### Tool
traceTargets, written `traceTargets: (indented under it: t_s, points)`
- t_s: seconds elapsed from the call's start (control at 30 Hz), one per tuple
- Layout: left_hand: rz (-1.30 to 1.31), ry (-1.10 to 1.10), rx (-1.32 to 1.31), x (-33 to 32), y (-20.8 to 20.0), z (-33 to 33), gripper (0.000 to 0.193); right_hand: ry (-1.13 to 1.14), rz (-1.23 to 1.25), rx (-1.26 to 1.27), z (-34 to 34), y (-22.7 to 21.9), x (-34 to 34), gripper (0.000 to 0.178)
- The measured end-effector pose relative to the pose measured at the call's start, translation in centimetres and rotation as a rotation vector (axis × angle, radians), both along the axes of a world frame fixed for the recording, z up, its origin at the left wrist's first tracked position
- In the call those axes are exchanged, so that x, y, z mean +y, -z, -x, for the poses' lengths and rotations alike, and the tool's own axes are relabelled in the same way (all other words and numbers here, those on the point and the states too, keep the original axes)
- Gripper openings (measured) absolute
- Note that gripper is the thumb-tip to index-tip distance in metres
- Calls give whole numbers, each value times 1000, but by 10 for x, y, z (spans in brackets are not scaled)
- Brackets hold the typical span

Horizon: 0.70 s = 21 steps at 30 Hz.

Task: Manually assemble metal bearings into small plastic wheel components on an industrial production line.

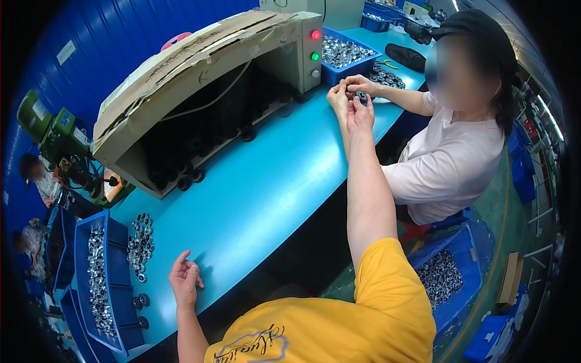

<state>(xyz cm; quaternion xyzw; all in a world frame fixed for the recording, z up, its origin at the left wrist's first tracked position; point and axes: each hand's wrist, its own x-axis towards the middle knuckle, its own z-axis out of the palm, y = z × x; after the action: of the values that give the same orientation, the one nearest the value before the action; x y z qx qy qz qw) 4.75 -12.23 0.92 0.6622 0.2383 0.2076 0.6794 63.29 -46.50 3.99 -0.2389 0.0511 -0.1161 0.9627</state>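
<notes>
My right arm reaches far across to the right, and my right hand point(361, 116) is closed on a small black wheel point(361, 97) with a pale hub, held up by the fingertips. Right beside it are the two hands of a co-worker point(339, 100), close together above the table; what they hold is mostly hidden. My left hand point(186, 279) hovers at the near table edge, its fingers loosely bent and apart, with nothing visible in it. Nearest to that hand lie loose shiny metal parts point(140, 245) and several dark wheels point(143, 300).
A box-shaped machine point(212, 72) with lit buttons and dark wheels inside stands on the blue table point(254, 199). Blue bins of metal parts stand at left point(112, 242), back point(363, 63) and on the floor point(448, 308). The co-worker point(448, 151) sits at right. A green machine point(66, 136) stands far left.
</notes>
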Motion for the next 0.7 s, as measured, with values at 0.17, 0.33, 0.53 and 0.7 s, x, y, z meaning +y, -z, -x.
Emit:
traceTargets:
  t_s: [0.17,0.33,0.53,0.7]
  points:
    - [0,-3,-2,0,1,1,45,-7,7,2,2,0,2,58]
    - [-8,3,-10,1,2,1,45,-13,30,-18,2,1,1,58]
    - [-8,-2,-8,-2,0,1,44,2,27,-29,3,2,1,57]
    - [-9,0,-11,-1,1,2,44,13,54,-27,7,0,3,58]
